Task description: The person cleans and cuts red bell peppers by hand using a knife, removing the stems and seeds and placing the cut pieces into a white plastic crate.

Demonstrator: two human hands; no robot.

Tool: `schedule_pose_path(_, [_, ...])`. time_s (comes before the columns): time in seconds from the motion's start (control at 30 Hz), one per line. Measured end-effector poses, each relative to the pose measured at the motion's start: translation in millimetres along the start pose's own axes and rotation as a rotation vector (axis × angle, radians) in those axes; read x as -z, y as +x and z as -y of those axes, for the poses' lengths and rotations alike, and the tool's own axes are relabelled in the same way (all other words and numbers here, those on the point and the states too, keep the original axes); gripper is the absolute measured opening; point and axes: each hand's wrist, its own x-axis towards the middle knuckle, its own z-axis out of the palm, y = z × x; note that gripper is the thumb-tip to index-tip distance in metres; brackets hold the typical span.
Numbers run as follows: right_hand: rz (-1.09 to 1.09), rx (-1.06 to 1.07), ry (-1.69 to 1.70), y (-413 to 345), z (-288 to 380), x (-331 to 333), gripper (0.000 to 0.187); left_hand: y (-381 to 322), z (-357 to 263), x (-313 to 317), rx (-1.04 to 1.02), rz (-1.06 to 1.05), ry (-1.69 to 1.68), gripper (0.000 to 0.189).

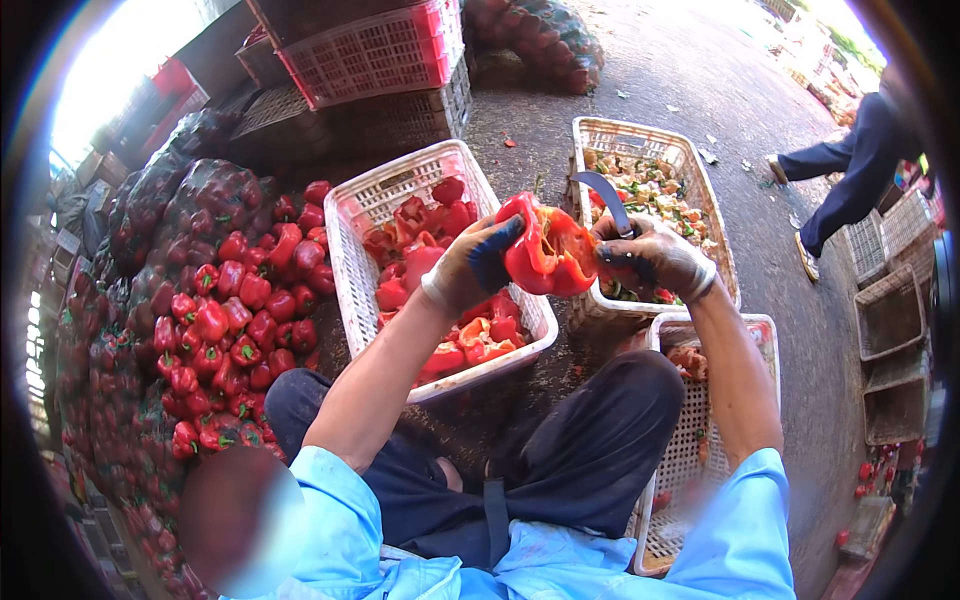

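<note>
My gloved left hand (pixel 480 255) grips a large red bell pepper (pixel 546 251) by its left side. The pepper is cut open and shows its pale orange inside. At its right edge is my gloved right hand (pixel 649 259), which holds a small curved knife (pixel 606 196) with the blade pointing up and left. Below the left hand stands a white plastic crate (pixel 442 386) with cut red pepper pieces (pixel 420 262) in it. Under and beyond the right hand, another white crate (pixel 716 217) contains pepper cores and seedy scraps (pixel 667 187).
Whole red peppers (pixel 240 315) are heaped at the left beside full mesh sacks (pixel 217 195). A third crate (pixel 682 450) stands by my right knee. Stacked crates (pixel 375 60) and a mesh sack (pixel 555 45) are ahead. A person in dark trousers (pixel 840 165) walks at the right.
</note>
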Motion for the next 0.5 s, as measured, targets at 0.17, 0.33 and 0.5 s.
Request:
schedule_pose_path(0.17, [-0.086, -0.243, 0.243, 2.7, 5.0, 5.6, 0.031, -42.0, -12.5, 13.7, -0.134, -0.028, 0.073, 0.039])
schedule_pose_path(0.33, [-0.317, -0.472, -0.649, -9.8, -66.1, 75.6, 0.053, -73.9, -46.3, 25.9, -0.094, -0.167, 0.176, 0.045])
schedule_pose_path(0.5, [-0.602, -0.272, -0.764, 12.6, -42.7, 17.6, 0.057, -100.8, -44.5, 25.8, -0.267, -0.229, 0.73, 0.06])
